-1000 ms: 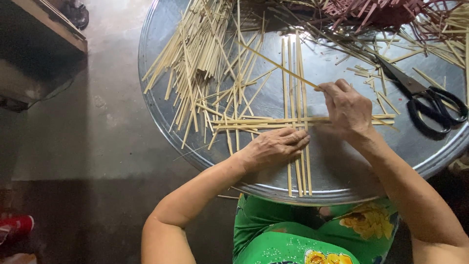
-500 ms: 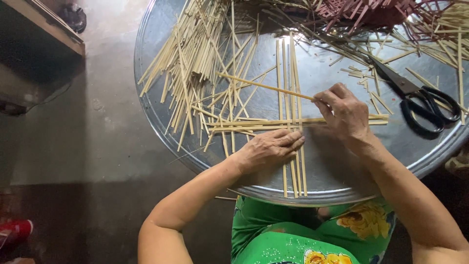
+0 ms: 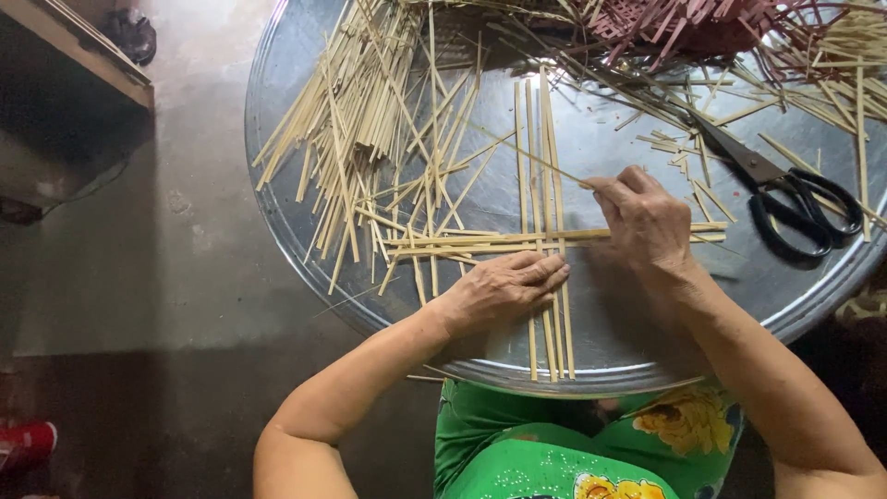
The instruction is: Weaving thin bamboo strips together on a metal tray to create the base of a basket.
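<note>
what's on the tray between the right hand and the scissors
In the head view, a few short pale strip offcuts lie scattered on the round metal tray between the right hand and the black-handled scissors.

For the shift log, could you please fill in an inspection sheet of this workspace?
Surface: round metal tray, shiny.
Job's things: crossed bamboo strips, upright ones over horizontal ones.
Clutter: loose strip pile; reddish strips; black scissors.
Hands: left hand flat, pressing the crossing; right hand pinching a thin strip.
Cables: nothing seen.
Surroundings: concrete floor; wooden shelf; green floral clothing.
</note>
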